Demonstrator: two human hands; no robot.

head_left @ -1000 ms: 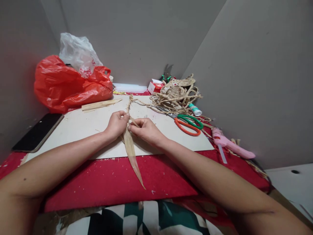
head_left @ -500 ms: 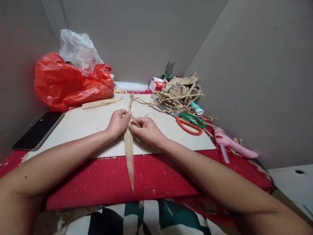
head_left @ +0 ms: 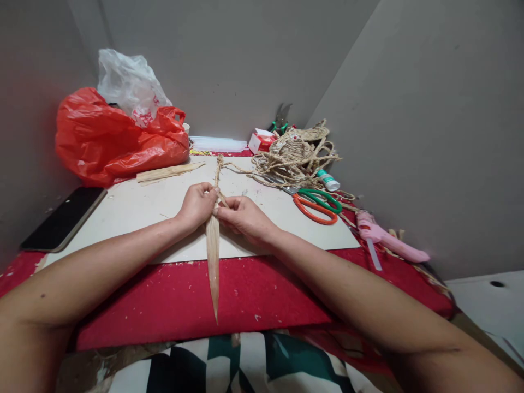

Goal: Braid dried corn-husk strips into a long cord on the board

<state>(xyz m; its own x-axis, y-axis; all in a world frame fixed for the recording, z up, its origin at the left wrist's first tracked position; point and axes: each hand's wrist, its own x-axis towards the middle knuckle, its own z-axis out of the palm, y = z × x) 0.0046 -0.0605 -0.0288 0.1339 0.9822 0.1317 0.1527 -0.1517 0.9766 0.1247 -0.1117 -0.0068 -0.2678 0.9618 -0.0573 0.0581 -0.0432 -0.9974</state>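
Observation:
A dried leaf strip (head_left: pixel 213 248), pale tan and tapering to a point, hangs toward me over the board's front edge. Its upper part joins a thin twisted cord (head_left: pixel 217 170) that runs away from me along the board. My left hand (head_left: pixel 197 206) pinches the strip from the left, thumb and fingers closed at the join. From the right, my right hand (head_left: pixel 244 217) is closed on the same strip just beside it, and a narrow piece shows between the two hands. The fingertips partly hide the join.
On the white board (head_left: pixel 135 218) lie another dried leaf piece (head_left: pixel 170 173), scissors (head_left: pixel 315 207) and a rope pile (head_left: pixel 297 153). Around it are a phone (head_left: pixel 63 218), a red plastic bag (head_left: pixel 118 144), a small red-white box (head_left: pixel 262 142), a glue stick (head_left: pixel 328 180) and a pink glue gun (head_left: pixel 388 240).
The hanging leaf tip has swung slightly left and looks narrower. The narrow piece at my right fingers has shifted a little. Both hands keep nearly the same place.

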